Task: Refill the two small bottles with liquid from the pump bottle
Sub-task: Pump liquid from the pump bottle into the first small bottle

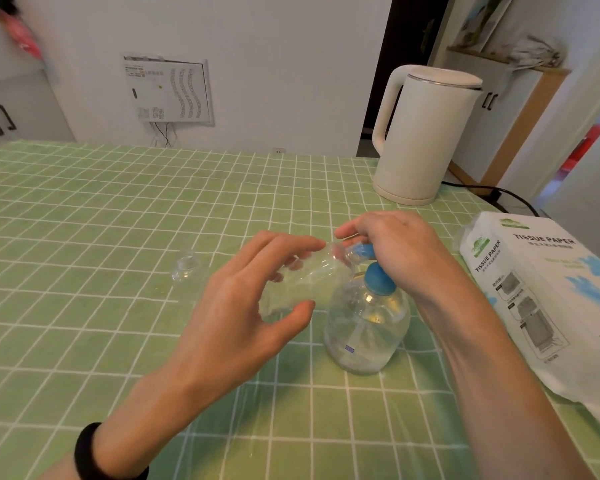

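Green checked tablecloth (pixel 84 209); left hand (pixel 243 306) grips small bottle (pixel 305 275), right hand (pixel 392 247) grips pump bottle (pixel 368 327) head.

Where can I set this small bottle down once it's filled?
The tablecloth is bare left of and beyond the other small bottle, and near the table's front edge. The right is crowded: pump bottle, tissue pack, kettle and its cord.

kettle (pixel 423 140) behind, tissue pack (pixel 548 292) right, left open
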Tool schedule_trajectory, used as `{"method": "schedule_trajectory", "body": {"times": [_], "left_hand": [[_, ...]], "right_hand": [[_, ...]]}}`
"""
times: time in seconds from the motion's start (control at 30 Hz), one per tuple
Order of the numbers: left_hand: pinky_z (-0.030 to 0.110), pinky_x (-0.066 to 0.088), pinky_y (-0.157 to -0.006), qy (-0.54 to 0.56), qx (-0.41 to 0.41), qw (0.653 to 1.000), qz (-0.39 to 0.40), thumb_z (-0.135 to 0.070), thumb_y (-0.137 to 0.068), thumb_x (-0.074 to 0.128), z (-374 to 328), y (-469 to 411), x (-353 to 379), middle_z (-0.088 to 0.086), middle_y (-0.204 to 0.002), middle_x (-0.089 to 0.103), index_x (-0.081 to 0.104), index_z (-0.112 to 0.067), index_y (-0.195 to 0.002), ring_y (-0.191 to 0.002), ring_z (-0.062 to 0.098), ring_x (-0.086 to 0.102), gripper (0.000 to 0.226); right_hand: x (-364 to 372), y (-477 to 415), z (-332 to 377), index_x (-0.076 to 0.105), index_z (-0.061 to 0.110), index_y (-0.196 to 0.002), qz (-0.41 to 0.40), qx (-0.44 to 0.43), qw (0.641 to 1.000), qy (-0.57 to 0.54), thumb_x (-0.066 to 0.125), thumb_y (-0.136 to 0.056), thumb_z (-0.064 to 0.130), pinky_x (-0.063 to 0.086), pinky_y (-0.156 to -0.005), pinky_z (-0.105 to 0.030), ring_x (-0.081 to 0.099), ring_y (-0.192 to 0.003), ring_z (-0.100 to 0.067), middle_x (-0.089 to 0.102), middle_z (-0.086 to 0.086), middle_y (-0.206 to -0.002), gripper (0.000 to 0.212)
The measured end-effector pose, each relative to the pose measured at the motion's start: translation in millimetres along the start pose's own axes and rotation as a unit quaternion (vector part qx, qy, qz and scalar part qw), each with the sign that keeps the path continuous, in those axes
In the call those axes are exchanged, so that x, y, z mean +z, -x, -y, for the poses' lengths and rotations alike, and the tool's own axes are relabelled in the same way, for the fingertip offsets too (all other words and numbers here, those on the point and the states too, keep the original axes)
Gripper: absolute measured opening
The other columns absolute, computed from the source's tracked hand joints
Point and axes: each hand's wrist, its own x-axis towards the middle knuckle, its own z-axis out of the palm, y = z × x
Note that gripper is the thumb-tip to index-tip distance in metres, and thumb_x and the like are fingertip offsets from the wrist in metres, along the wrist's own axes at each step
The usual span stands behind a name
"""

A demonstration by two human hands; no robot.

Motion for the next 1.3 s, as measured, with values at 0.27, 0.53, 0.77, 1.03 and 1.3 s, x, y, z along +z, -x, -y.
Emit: {"method": "schedule_trajectory", "body": {"times": [0.27,0.53,0.77,1.03,1.3], "left_hand": [[0.029,0.055,-0.09,-0.072,0.023,0.997,0.005,-0.011,-0.085,0.087,4,2,2,-0.009,-0.128,0.062,0.061,-0.023,-0.142,-0.112,0.004,0.063,0.063],[0.036,0.058,-0.087,-0.092,0.036,0.995,-0.003,-0.021,-0.09,0.08,3,4,3,-0.008,-0.129,0.062,0.058,-0.027,-0.144,-0.11,0.011,0.065,0.059],[0.037,0.058,-0.086,-0.105,0.042,0.994,-0.006,-0.015,-0.087,0.087,5,4,3,-0.006,-0.128,0.062,0.059,-0.025,-0.144,-0.109,0.013,0.065,0.065],[0.031,0.054,-0.091,-0.091,0.031,0.995,-0.013,-0.019,-0.09,0.083,8,5,3,-0.009,-0.129,0.063,0.057,-0.029,-0.143,-0.112,0.009,0.064,0.06],[0.011,0.046,-0.097,-0.083,0.036,0.996,-0.023,-0.013,-0.084,0.088,11,4,2,-0.008,-0.126,0.064,0.061,-0.023,-0.14,-0.113,0.001,0.062,0.064]], "right_hand": [[5,0,-3,0.081,0.029,-0.079,-0.001,0.002,1.0,-0.014,0.048,-0.089,0.016,0.044,-0.074,-0.024,0.06,-0.089,0.003,0.073,0.017,-0.094,0.037],[1,-1,0,0.081,0.026,-0.084,0.008,0.005,1.0,-0.006,0.051,-0.093,0.02,0.049,-0.078,-0.027,0.066,-0.094,-0.005,0.078,0.009,-0.095,0.032],[1,-2,0,0.081,0.027,-0.08,0.002,-0.001,1.0,-0.007,0.049,-0.092,0.016,0.043,-0.07,-0.022,0.064,-0.088,0.001,0.078,0.012,-0.091,0.036],[2,0,-2,0.081,0.028,-0.084,0.012,0.015,1.0,0.0,0.05,-0.092,0.017,0.043,-0.069,-0.023,0.062,-0.085,0.002,0.071,0.019,-0.089,0.034],[-2,0,3,0.081,0.029,-0.084,-0.002,0.01,1.0,0.007,0.049,-0.095,0.02,0.039,-0.066,-0.023,0.063,-0.082,0.0,0.072,0.016,-0.076,0.034]]}}
